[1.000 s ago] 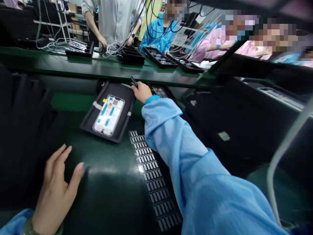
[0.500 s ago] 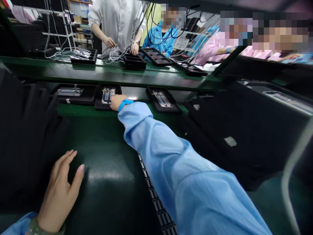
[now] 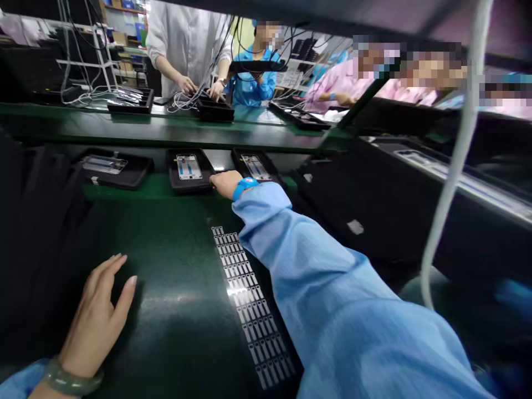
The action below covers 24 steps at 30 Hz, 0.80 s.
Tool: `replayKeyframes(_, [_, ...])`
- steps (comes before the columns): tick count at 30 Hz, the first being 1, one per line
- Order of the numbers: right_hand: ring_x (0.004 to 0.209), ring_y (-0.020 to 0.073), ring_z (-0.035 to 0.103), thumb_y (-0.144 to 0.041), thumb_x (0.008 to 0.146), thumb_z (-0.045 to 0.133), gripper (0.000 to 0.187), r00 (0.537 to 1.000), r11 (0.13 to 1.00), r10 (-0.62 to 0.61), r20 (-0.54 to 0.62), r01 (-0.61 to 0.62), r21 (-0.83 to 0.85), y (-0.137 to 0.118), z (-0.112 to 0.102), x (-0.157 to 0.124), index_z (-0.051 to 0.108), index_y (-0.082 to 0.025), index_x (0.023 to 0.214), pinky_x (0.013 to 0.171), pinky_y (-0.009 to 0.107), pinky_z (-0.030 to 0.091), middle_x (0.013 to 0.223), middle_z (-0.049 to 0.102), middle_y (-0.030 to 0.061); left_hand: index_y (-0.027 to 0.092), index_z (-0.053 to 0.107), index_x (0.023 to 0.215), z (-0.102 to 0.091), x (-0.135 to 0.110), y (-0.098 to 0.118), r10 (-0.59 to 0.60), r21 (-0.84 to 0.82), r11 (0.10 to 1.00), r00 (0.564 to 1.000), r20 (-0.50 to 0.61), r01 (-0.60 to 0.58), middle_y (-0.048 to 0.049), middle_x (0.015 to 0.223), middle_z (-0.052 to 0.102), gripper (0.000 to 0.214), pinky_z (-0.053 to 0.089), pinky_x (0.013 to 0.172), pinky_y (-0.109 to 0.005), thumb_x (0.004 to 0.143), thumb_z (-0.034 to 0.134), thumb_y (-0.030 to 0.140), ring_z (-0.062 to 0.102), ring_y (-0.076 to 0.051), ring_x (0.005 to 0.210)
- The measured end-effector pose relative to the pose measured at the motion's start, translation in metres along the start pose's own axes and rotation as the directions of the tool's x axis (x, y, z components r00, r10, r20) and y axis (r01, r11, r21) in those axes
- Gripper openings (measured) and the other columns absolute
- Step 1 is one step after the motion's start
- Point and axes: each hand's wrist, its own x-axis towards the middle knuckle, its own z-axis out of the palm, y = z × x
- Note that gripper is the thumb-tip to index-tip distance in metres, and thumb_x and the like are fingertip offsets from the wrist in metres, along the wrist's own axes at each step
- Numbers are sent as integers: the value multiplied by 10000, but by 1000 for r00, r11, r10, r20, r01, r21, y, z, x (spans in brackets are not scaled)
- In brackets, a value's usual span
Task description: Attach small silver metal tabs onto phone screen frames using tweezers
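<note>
My right hand [image 3: 224, 183] reaches far forward in a light blue sleeve with a blue wristband. Its fingers are curled together at the front right corner of a black tray [image 3: 178, 185] that holds a white phone frame [image 3: 189, 166]. What the fingers hold, if anything, is hidden. A second tray [image 3: 243, 157] with another frame lies just right of the hand. My left hand [image 3: 97, 316] lies flat and open on the dark green table near me, holding nothing, a green bangle on its wrist. A black sheet of small silver labels [image 3: 245, 293] lies between my arms.
A third black tray [image 3: 137, 169] sits further left on the same belt. A raised green shelf [image 3: 166, 130] carries more trays and cables, with several people working behind it. A white cable [image 3: 453, 166] hangs at the right. Dark panels flank both sides.
The tray with the phone frame went from the table before me onto the belt. My right hand has since slid from that tray's front edge to its right corner. The left hand stays flat.
</note>
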Motion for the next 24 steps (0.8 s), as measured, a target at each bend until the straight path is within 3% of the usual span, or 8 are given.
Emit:
replayKeyframes(5, [1001,229,581,-215,876,462,234,990,990,-141,-22,142,22,-21,-10,-67,587,-161,1066,727,298,431,1074,622,95,229,457,1229,-2,-1,5,-3,-30,1000,1000,12,3,-77,1257,481,455,473,911,-435,841,429,465,488,-258,1142])
replayKeyframes(13, [691,171,583,-139,864,426,175,863,851,-505,-4,499,166,-98,-24,-204,601,-157,859,476,287,366,850,624,60,239,392,1287,-8,15,10,-75,-10,997,993,89,76,-69,1381,364,501,503,578,-265,844,440,470,416,-261,1220])
replayKeyframes(15, [611,141,567,-216,821,535,90,801,748,-598,23,547,375,-104,-26,-221,616,-177,827,442,266,352,808,622,36,245,365,1312,-8,20,8,-82,-9,996,992,95,84,-64,1410,333,533,497,550,-250,839,450,476,412,-259,1225])
replayKeyframes(17, [666,128,588,-319,778,603,141,750,501,-654,-99,528,685,-97,-24,-221,623,-182,806,510,236,420,800,628,27,267,361,1317,-6,22,5,-93,-2,996,988,119,94,-51,1422,323,540,496,525,-245,832,460,482,451,-255,1187])
replayKeyframes(19, [789,133,605,-391,822,534,255,823,194,-493,-281,419,887,-79,-15,-206,606,-152,770,671,234,480,843,633,55,280,383,1303,-4,24,4,-66,17,998,989,132,64,-47,1422,328,534,512,535,-262,821,471,493,480,-263,1155])
replayKeyframes(21, [699,110,597,-436,898,374,408,971,15,-90,-221,223,975,-57,-1,-183,573,-132,712,656,249,498,849,621,73,277,398,1291,0,28,8,40,30,999,988,147,-45,-53,1418,333,522,544,643,-315,820,472,488,442,-281,1199])
replayKeyframes(22, [623,91,580,-481,896,348,455,983,-73,120,-137,147,986,-47,8,-171,559,-129,700,580,230,499,826,610,67,270,400,1288,3,30,12,118,31,992,980,162,-125,-57,1413,338,510,542,738,-358,827,465,477,403,-284,1236])
replayKeyframes(24, [508,69,543,-530,867,389,431,900,-206,434,47,49,977,-33,26,-152,535,-141,751,442,191,472,719,584,30,252,387,1296,9,37,27,295,20,951,929,224,-307,-66,1407,349,489,451,941,-442,849,444,444,320,-267,1300])
